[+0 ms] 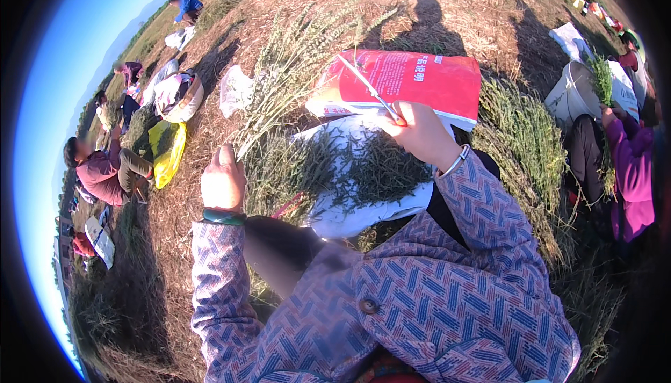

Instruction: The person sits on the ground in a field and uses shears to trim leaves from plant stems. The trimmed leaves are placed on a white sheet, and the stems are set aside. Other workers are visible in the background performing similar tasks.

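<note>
My left hand [223, 181] grips a bundle of dry green stalks [293, 61] that fans up and away from it. My right hand [418, 131] holds a pair of scissors [369, 88] with red handles, blades pointing up-left toward the stalk heads. In front of me lies a white sheet [349, 219] covered with cut green pieces. A red bag [419, 79] rests just beyond it, behind the scissors.
Straw-covered ground all around. A person in magenta [632, 173] sits at right by a white bucket [570, 93] and a heap of stalks [528, 131]. Left, a seated person [105, 170], a yellow bag [168, 152] and a basket [178, 96]. More people sit farther off.
</note>
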A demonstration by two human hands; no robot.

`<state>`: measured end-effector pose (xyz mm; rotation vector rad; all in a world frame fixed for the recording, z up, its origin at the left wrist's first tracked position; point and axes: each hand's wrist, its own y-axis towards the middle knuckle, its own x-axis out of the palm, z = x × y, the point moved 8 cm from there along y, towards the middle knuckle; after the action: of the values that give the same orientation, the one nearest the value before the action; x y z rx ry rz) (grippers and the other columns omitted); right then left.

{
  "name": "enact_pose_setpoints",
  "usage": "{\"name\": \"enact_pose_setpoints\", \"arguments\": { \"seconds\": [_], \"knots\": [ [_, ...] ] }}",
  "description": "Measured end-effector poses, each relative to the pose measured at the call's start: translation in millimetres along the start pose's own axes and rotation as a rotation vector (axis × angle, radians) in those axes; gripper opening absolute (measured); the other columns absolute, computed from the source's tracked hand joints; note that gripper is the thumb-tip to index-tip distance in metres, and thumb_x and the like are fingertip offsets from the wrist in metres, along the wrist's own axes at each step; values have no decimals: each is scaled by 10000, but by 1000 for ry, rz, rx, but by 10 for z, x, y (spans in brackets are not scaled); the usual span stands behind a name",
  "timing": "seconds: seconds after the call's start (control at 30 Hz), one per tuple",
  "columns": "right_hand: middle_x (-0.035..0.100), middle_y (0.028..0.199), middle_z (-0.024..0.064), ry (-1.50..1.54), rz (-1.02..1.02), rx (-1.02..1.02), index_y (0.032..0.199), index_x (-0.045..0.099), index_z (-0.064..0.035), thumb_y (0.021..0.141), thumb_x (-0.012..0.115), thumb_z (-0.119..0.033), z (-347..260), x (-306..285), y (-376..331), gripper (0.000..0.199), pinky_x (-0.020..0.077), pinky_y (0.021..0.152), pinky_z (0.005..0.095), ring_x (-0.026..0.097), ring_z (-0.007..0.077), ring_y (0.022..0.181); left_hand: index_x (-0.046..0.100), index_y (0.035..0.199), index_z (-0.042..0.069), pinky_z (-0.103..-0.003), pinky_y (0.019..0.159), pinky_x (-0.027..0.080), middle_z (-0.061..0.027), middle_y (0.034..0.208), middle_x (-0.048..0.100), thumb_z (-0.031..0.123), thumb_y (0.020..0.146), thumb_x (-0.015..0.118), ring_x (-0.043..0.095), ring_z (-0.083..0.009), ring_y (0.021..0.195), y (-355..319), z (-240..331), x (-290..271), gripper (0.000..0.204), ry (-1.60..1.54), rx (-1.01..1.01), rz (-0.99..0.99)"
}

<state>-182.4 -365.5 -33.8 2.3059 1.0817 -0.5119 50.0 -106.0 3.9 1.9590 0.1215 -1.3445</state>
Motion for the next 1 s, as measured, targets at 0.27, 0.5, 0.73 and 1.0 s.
{"name": "enact_pose_setpoints", "arguments": {
  "seconds": [0.27,0.5,0.73,1.0],
  "knots": [
    [588,765,39,268,-86,121,954,584,-13,919,641,-288,527,270,-60,283,449,609,255,550,84,668,550,1169,44,-433,641,545,-171,1003,643,100,767,705,654,-354,740,-80,-106,103,435,31,28,39],
    [559,669,11,266,-128,187,901,571,-20,928,630,-296,461,174,-6,284,425,528,247,541,82,564,549,1166,55,-407,612,534,-127,1019,636,92,749,673,638,-313,699,-130,-95,178,437,121,113,53],
    [605,706,82,263,-154,269,938,623,13,883,662,-346,381,88,-197,365,469,592,348,625,203,652,560,1140,49,-391,598,534,-122,974,628,80,749,653,637,-290,685,-131,-107,155,403,157,157,80],
    [612,814,176,-79,-141,25,1012,589,19,854,674,-419,136,159,-188,474,465,708,418,611,352,786,568,1097,54,-382,564,526,-121,929,618,20,796,571,626,-286,644,-126,-15,1,302,150,200,191]
  ]
}}
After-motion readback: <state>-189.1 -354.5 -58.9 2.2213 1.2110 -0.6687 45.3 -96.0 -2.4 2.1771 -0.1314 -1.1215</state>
